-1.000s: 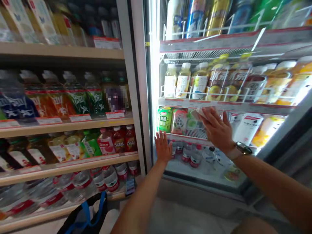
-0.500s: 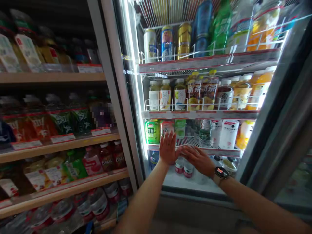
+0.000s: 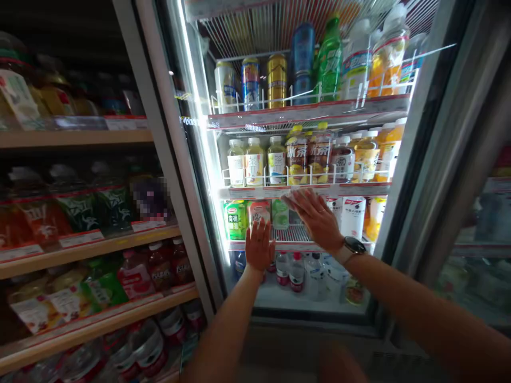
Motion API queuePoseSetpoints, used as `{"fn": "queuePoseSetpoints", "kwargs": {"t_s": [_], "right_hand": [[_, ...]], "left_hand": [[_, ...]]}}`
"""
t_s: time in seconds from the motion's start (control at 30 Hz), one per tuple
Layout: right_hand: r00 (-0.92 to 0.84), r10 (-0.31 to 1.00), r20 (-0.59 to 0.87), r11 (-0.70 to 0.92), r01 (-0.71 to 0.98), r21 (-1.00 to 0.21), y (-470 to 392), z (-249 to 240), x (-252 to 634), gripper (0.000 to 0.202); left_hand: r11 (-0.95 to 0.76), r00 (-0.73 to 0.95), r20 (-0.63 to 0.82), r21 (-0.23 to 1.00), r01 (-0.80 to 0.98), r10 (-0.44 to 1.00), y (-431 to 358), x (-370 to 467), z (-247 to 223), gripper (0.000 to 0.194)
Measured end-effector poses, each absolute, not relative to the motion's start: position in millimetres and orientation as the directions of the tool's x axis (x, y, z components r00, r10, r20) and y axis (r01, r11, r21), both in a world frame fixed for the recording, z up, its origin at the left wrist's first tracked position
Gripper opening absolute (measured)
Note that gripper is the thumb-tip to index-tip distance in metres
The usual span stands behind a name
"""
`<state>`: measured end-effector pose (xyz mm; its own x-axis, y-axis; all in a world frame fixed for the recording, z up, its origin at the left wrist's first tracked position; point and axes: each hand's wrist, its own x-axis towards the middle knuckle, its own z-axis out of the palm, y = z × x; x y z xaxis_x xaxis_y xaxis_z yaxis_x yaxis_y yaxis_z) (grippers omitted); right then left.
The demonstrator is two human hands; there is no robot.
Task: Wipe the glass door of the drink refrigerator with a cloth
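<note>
Head view: A white cloth (image 3: 290,198) lies under my right hand (image 3: 319,218), now higher on the cooler's glass door (image 3: 303,319).
Moments ago that hand sat beside my left hand (image 3: 259,246); it has risen to the price rail (image 3: 255,193), so the cloth appears to cover a higher patch. My right fingers lie flat, nearly together; my left are slightly spread, below.
</note>
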<state>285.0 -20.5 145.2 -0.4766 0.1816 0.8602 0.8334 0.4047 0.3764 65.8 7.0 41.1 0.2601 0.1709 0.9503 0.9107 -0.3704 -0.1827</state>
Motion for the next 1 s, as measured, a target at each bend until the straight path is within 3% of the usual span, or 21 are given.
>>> {"fn": "queuePoseSetpoints", "kwargs": {"t_s": [0.2,0.37,0.67,1.0], "right_hand": [[-0.530,0.164,0.832,0.481,0.779,0.401,-27,51,261,0.062],[-0.395,0.192,0.899,0.457,0.846,0.274,-27,12,239,0.061],[-0.086,0.212,0.974,0.395,0.919,-0.005,-34,-4,242,0.070],[0.361,0.050,0.931,0.292,0.886,-0.359,-25,24,340,0.064]], "left_hand": [[-0.343,0.264,0.946,-0.189,0.920,0.186,8,64,39,0.062],[-0.314,0.260,0.954,-0.205,0.927,0.146,10,64,39,0.061],[-0.286,0.273,0.951,-0.225,0.932,0.142,8,64,41,0.065],[-0.311,0.259,0.955,-0.205,0.928,0.142,8,65,42,0.065]]}}
